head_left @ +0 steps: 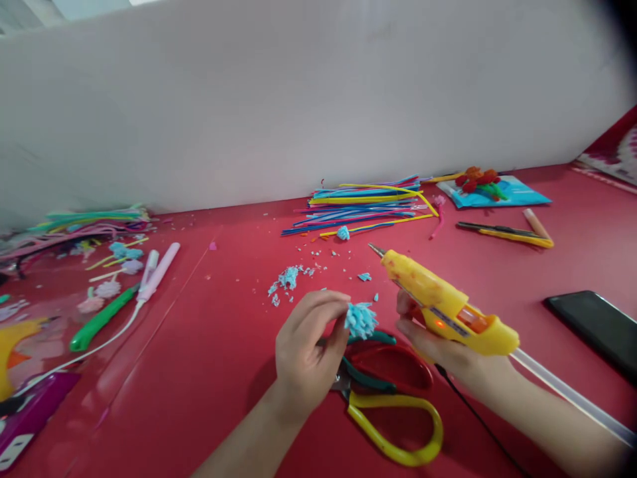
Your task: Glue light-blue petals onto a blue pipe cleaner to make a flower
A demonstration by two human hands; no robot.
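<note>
Yellow-handled scissors (393, 411) lie nearest, at 6 o'clock on the bench (209, 372). Above them, the left hand (306, 358) pinches a blue pompom (361, 320); the right hand (438, 345) grips a lit glue gun (442, 305), nozzle toward 10 o'clock. Hot glue could likely burn the pinching fingertips.

both forearms come in from the lower edge, bare. the left hand (306, 352) is raised a little, wrist bent, back toward the viewer, fingers (326, 305) curled and pinched together at the tips. the right hand (438, 348) sits just beside it, palm up, fingers wrapped closed in a grip, its forearm angling off to the lower right.
</note>
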